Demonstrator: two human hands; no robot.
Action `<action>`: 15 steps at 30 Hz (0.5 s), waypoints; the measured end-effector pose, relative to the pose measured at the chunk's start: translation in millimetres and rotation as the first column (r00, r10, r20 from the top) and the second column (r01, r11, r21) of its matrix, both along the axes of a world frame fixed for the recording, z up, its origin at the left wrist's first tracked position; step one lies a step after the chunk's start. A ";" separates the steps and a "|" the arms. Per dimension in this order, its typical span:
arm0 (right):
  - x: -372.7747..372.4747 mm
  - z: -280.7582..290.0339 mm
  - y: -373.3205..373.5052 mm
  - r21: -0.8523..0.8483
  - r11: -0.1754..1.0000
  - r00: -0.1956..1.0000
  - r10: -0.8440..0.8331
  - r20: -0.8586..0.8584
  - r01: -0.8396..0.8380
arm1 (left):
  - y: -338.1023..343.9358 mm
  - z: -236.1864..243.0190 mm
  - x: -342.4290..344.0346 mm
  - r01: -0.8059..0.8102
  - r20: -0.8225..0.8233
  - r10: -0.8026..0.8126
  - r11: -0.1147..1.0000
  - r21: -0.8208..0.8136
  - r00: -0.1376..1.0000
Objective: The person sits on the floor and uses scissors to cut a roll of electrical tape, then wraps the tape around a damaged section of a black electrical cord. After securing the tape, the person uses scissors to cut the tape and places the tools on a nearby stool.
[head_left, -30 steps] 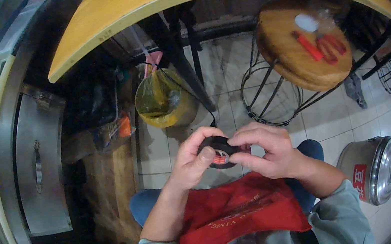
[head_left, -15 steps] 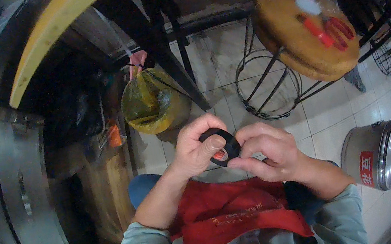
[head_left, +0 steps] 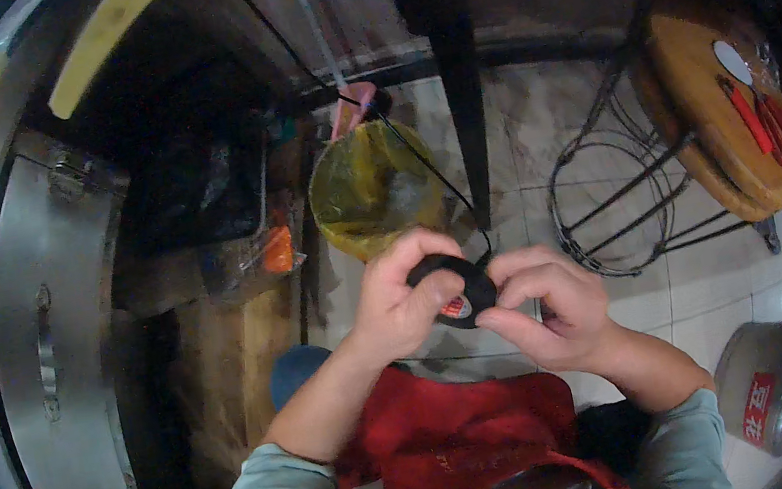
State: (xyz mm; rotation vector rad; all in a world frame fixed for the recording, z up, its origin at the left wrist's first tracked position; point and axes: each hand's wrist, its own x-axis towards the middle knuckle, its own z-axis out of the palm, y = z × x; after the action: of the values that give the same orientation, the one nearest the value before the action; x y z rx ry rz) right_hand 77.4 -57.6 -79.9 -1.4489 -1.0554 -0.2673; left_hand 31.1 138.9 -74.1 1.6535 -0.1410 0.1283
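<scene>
Fingers (head_left: 440,290) hold black tape (head_left: 482,290) — bin (head_left: 353,242) beyond, yellow bag (head_left: 363,180) inside

A roll of black tape (head_left: 482,290) sits tilted in mid-air, gripped by the left fingers (head_left: 423,243), the thumb partly covering its centre; the right fingers (head_left: 530,282) pinch its right edge. Its core shows red and white, apparently a printed label, though blurred.

Pale tiled floor (head_left: 638,304), wooden stool (head_left: 701,102)
</scene>
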 end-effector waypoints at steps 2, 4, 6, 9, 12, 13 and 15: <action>-0.7 3.3 9.7 0.049 0.998 0.997 -0.040 -0.072 0.043 | 8.0 2.9 -8.7 -0.029 0.115 0.028 1.000 0.009 0.993; -1.8 7.7 10.3 0.014 1.000 0.964 0.002 -0.267 0.001 | 16.9 -0.4 -2.3 -0.073 0.380 0.010 0.985 0.154 0.925; -2.9 10.9 5.0 -0.062 0.985 0.820 0.098 -0.563 -0.161 | 22.5 3.2 2.0 -0.095 0.516 -0.069 0.954 0.285 0.854; -6.9 7.8 12.4 0.168 0.971 0.641 0.239 -0.729 -0.171 | 19.4 1.3 3.1 -0.099 0.538 -0.102 0.939 0.331 0.837; -0.3 7.9 6.7 0.181 0.928 0.514 0.334 -0.790 -0.326 | 15.2 4.5 1.7 -0.116 0.561 -0.117 0.925 0.363 0.819; 2.4 8.4 4.9 0.155 0.902 0.483 0.354 -0.801 -0.403 | 14.9 6.5 1.5 -0.126 0.569 -0.127 0.915 0.383 0.812; -0.7 8.2 6.6 0.221 0.877 0.415 0.406 -0.814 -0.426 | 13.4 7.2 0.5 -0.124 0.575 -0.121 0.921 0.369 0.809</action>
State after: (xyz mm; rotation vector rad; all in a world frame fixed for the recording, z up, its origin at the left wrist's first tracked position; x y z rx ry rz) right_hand 76.7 -51.0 -71.6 -1.0402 -0.5351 0.7881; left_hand 31.6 152.4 -66.9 1.9665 -0.6811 0.6590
